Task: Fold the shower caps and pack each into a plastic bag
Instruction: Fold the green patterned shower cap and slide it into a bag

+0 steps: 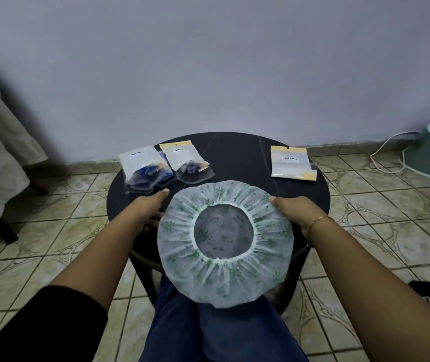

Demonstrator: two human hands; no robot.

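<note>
Between the hands: shower cap | left, right pinch rim

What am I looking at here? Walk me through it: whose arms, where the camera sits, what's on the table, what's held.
There is no machine here. A person wears a camera on the head, so the single picture looks forward and down over their own arms. The left hand and right hand each grip an edge of a white shower cap with a green print, held spread open, its elastic opening facing the camera. Beyond it is a round dark table. On the table lie two packed plastic bags at the left, with bluish contents, and one flat bag at the right that looks empty.
</note>
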